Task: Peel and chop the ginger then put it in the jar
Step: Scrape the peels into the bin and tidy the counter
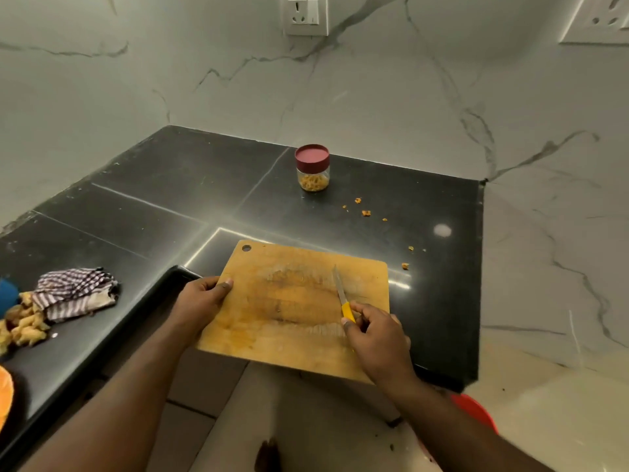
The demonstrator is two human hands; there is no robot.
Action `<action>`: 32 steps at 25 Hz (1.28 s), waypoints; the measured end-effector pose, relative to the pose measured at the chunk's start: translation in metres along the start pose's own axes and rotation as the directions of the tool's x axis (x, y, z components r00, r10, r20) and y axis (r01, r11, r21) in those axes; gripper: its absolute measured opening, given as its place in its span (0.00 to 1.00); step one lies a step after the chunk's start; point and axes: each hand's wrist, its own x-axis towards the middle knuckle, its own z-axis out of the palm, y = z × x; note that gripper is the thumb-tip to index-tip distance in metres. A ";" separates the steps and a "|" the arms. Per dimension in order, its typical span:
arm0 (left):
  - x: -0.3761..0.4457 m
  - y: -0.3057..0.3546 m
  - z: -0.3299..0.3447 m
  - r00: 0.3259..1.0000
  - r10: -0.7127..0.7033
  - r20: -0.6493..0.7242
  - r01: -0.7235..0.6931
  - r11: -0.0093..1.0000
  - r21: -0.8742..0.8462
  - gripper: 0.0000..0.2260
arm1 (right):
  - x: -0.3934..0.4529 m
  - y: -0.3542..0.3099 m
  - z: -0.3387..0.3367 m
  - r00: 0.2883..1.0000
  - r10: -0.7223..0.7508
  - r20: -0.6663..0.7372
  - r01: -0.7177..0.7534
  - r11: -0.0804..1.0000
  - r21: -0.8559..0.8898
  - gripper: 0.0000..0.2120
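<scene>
Head view: lidded jar holds chopped ginger; left hand grips board, right hand apparently pinches knife.

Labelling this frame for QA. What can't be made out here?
All head view:
- jar: fill level; the lid and small size obscure it.
- knife: rear of its handle, covered by the right hand.
- cutting board: near right corner, behind the right wrist.
- ginger pile: cut off by the left edge, partly under the checked cloth.
- left hand: fingers under the board's edge, hidden.
- red object: behind the right forearm, unidentifiable.
</scene>
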 end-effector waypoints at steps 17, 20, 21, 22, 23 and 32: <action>0.217 0.022 -0.080 0.988 0.156 0.013 -0.132 0.782 0.610 0.14 | 0.107 -0.141 0.126 0.987 0.161 -0.020 -0.159 0.941 -0.300 0.19; 0.205 0.030 -0.059 0.960 0.279 -0.027 -0.219 0.807 0.548 0.20 | 0.105 -0.141 0.120 0.989 0.144 0.038 -0.126 0.945 -0.302 0.19; 0.196 0.035 -0.045 0.943 0.333 -0.001 -0.290 0.824 0.488 0.20 | 0.104 -0.140 0.116 0.989 0.132 0.071 -0.105 0.948 -0.301 0.19; 0.187 0.040 -0.028 0.925 0.378 0.043 -0.361 0.836 0.413 0.18 | 0.104 -0.139 0.111 0.988 0.119 0.103 -0.082 0.949 -0.305 0.19; 0.176 0.046 -0.009 0.906 0.414 0.087 -0.418 0.845 0.334 0.17 | 0.107 -0.136 0.103 0.986 0.109 0.125 -0.066 0.950 -0.304 0.19; 0.090 0.102 0.169 0.966 0.179 0.189 -0.070 0.877 -0.475 0.07 | 0.297 -0.017 -0.027 0.999 -0.050 0.003 0.049 0.970 -0.238 0.18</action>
